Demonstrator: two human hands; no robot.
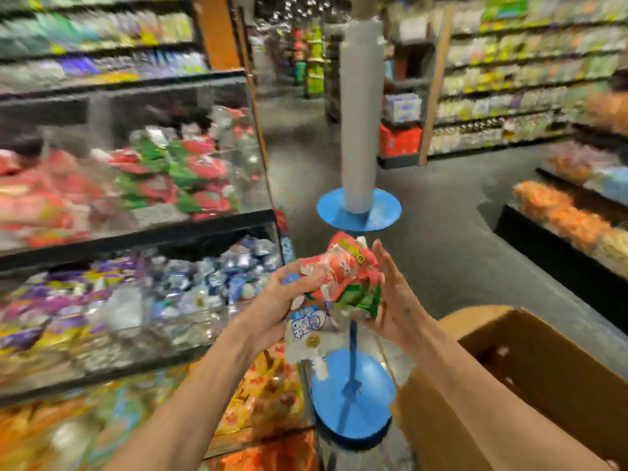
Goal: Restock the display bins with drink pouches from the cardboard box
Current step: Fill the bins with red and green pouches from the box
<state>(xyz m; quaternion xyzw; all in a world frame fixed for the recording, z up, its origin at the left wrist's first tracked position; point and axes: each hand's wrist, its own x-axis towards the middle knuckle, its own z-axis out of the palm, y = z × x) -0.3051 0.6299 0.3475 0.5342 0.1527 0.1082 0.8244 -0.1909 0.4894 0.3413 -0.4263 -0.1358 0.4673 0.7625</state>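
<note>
A: Item 1, drink pouches point(343, 280): where, what cond.?
B: A bundle is held in mid-air between both hands, above the blue disc point(353, 402), left of the cardboard box point(543, 375). Soft crinkled film; red, green and white-blue prints. Exact qty cannot be told, as the pouches overlap.

A: Grip?
B: Left hand point(282, 294): fingers are curled round the bundle's left side. Right hand point(390, 300): straight fingers are pressed flat against the right side; thumb hidden behind the packs.

A: Box?
B: Plain brown corrugated, flaps up. It is cut off at the right and bottom edges; contents hidden by its wall and the right forearm.

A: Bins?
B: Three tiers at left, clear rigid walls, black ledges. Upper bin point(248, 171): red-green pouches, heaped. Middle bin point(136, 351): purple, yellow and blue-white packs. Lower bin point(265, 436): orange packs, partly covered by the left forearm. All smeared by motion blur; labels not legible.

A: Misc.?
B: Grey pole point(360, 130) on a second blue disc, top cut off. Background shelving is blurred; stock not identifiable.
</note>
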